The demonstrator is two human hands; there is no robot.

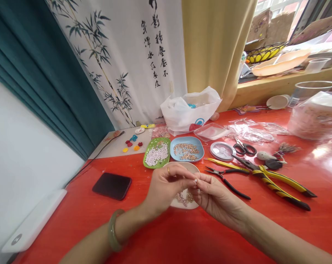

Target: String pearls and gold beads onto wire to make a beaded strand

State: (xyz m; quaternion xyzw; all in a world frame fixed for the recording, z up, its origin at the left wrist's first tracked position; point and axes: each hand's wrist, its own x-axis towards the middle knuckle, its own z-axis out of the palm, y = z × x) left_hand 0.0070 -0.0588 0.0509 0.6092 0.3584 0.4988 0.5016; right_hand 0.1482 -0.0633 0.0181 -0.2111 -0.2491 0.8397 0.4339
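Fingertip to fingertip, my left hand and my right hand meet above a pale round plate. Both are closed in a pinch around a tiny white bead; any thread or wire there is too fine to make out. Pinkish and gold beads lie in the plate, partly hidden by my hands. Just behind stand a green dish of white pearl beads and a blue dish of gold beads.
Long-nose pliers, smaller pliers, yellow tweezers and scissors lie right of my hands. A phone is at the left on the red table. A white plastic bag and clear packets stand farther back.
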